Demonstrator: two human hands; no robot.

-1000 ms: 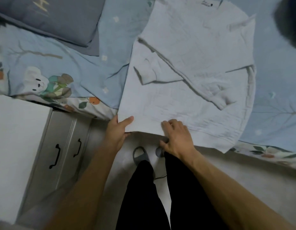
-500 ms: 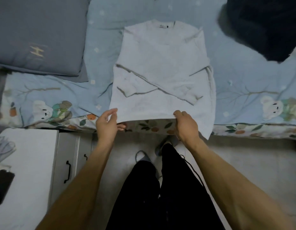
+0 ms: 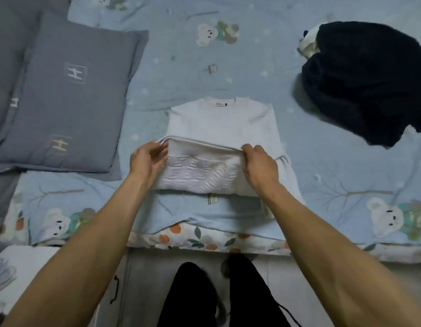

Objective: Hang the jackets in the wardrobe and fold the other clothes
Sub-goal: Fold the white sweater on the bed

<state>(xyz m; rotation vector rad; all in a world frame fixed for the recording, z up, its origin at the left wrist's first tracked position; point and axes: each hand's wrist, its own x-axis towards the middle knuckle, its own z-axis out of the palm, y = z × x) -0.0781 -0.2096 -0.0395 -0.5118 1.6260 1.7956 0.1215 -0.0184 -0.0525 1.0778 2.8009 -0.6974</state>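
Observation:
A white sweatshirt (image 3: 219, 119) lies on the blue bed cover (image 3: 185, 74), collar at the far end. Its lower half is turned up over the body, so the ribbed hem runs across the middle. My left hand (image 3: 147, 161) pinches the hem's left corner. My right hand (image 3: 259, 166) grips the hem's right corner. A dark crumpled garment (image 3: 367, 83) lies at the bed's far right, apart from both hands.
A grey pillow (image 3: 70, 100) with letter marks lies on the left of the bed. A white bedside cabinet (image 3: 23, 272) with dark handles stands at the lower left. My legs in black trousers (image 3: 219, 296) stand on the floor by the bed's edge.
Both hands have lifted the sweatshirt's bottom hem off the bed edge and carried it away from me, over the body of the shirt. The view has moved further over the bed.

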